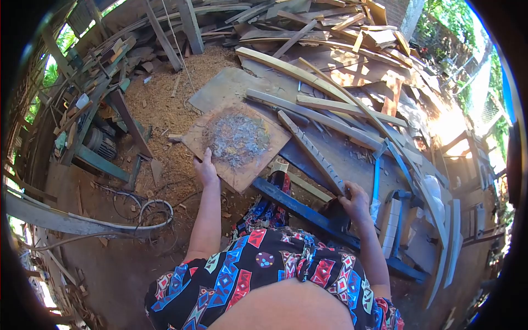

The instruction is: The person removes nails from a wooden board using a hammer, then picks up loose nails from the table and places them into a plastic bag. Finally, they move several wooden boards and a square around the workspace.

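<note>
My left hand (pixel 207 169) grips the near left edge of a square, stained board (pixel 192 135), thumb on top and the other fingers partly hidden. A rough, round grey crust (pixel 237 140) covers the board's middle. At the right, my right hand (pixel 356 202) closes around the near end of a narrow wooden strip (pixel 311 151). Short, dark nail-like pieces stand in a row along this strip, which slants away over the workbench (pixel 352 159). Beneath my hands runs the bench's blue front beam (pixel 297 204).
Long wooden battens (pixel 319 118) and a blue-handled tool (pixel 377 179) lie on the bench. Scrap timber (pixel 330 33) is heaped at the back. At left, a motor (pixel 102 144) sits in a wooden frame beside sawdust (pixel 165 124). A cable loop (pixel 157 212) lies nearer.
</note>
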Tool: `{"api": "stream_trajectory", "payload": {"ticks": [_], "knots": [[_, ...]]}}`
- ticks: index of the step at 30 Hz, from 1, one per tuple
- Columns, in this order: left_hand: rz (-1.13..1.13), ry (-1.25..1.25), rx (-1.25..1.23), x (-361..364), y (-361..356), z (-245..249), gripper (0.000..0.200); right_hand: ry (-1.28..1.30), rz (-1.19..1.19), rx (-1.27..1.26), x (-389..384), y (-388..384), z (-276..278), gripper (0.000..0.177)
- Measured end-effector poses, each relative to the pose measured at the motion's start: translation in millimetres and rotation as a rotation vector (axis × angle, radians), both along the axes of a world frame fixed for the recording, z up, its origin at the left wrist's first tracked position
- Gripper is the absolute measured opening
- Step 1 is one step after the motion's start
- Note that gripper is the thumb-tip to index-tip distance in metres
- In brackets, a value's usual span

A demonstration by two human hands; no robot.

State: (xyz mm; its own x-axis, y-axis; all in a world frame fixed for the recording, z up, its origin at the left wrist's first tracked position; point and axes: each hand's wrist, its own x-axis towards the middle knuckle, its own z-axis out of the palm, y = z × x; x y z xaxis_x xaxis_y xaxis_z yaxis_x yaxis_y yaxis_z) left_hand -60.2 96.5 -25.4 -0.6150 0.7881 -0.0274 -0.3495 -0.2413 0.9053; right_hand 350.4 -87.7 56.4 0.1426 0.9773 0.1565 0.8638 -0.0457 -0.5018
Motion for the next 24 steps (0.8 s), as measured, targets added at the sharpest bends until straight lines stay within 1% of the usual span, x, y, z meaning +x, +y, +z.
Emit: {"api": "stream_trajectory", "payload": {"ticks": [3, 6, 7, 8, 10, 11, 13, 14, 15, 16, 17, 19, 20, 21, 22, 23, 24], "knots": [[0.044, -0.025, -0.066, -0.8, 14.0, 11.2, 0.037, 0.016, -0.003, -0.013, -0.8, 3.2, 0.7, 0.042], [0.016, 0.012, -0.039, -12.4, 41.7, 19.8, 0.036, 0.033, -0.021, -0.002, -1.2, 1.5, -0.1, 0.041], [0.045, -0.004, -0.070, -15.6, 54.0, 22.6, 0.032, 0.039, -0.020, 0.001, -1.7, 2.2, -0.1, 0.041], [0.031, -0.003, -0.070, -19.3, 66.4, 25.7, 0.032, 0.045, -0.020, 0.002, -2.1, 2.0, 0.2, 0.040], [0.055, 0.106, -0.068, -30.4, 89.3, 15.8, 0.031, 0.039, -0.031, -0.012, -1.1, 1.3, 1.6, 0.040], [0.046, 0.104, -0.069, -36.7, 100.5, 9.7, 0.031, 0.032, -0.026, -0.020, 0.2, 2.8, 3.1, 0.041], [0.110, 0.455, -0.412, -54.9, 127.4, -9.4, 0.040, 0.033, -0.029, -0.019, 0.2, 3.9, 2.7, 0.041], [0.104, 0.458, -0.413, -62.9, 142.3, -20.6, 0.040, 0.031, -0.023, -0.023, 0.1, 3.8, 2.4, 0.041], [0.128, 0.579, -0.476, -71.0, 156.4, -33.0, 0.048, 0.033, -0.028, -0.029, -0.4, 3.8, 2.0, 0.041], [0.152, 0.699, -0.538, -72.1, 161.7, -34.1, 0.057, 0.036, -0.025, -0.030, 0.0, 4.5, 1.0, 0.040], [0.144, 0.701, -0.542, -73.7, 167.7, -33.9, 0.057, 0.038, -0.023, -0.032, 1.4, 6.0, 1.4, 0.040], [0.120, 0.886, -0.714, -66.5, 171.3, -17.8, 0.068, 0.055, -0.009, -0.040, 3.4, 13.6, -0.8, 0.039], [0.166, 0.915, -0.719, -60.7, 171.5, -14.9, 0.070, 0.072, 0.002, -0.043, 5.7, 16.0, -2.4, 0.037], [0.197, 0.950, -0.716, -57.1, 177.7, -17.0, 0.072, 0.034, -0.001, -0.075, 6.8, 19.4, -2.9, 0.035], [0.087, 0.833, -0.642, -59.6, 180.8, -18.3, 0.073, 0.003, -0.016, -0.109, 6.4, 24.3, -3.3, 0.034], [0.093, 0.822, -0.654, -65.1, 184.3, -13.8, 0.075, -0.031, -0.015, -0.079, 2.3, 28.1, -4.5, 0.035], [0.115, 0.927, -0.586, -66.3, 179.9, -9.1, 0.084, -0.068, -0.015, -0.059, 0.6, 32.6, -6.0, 0.037]]}}
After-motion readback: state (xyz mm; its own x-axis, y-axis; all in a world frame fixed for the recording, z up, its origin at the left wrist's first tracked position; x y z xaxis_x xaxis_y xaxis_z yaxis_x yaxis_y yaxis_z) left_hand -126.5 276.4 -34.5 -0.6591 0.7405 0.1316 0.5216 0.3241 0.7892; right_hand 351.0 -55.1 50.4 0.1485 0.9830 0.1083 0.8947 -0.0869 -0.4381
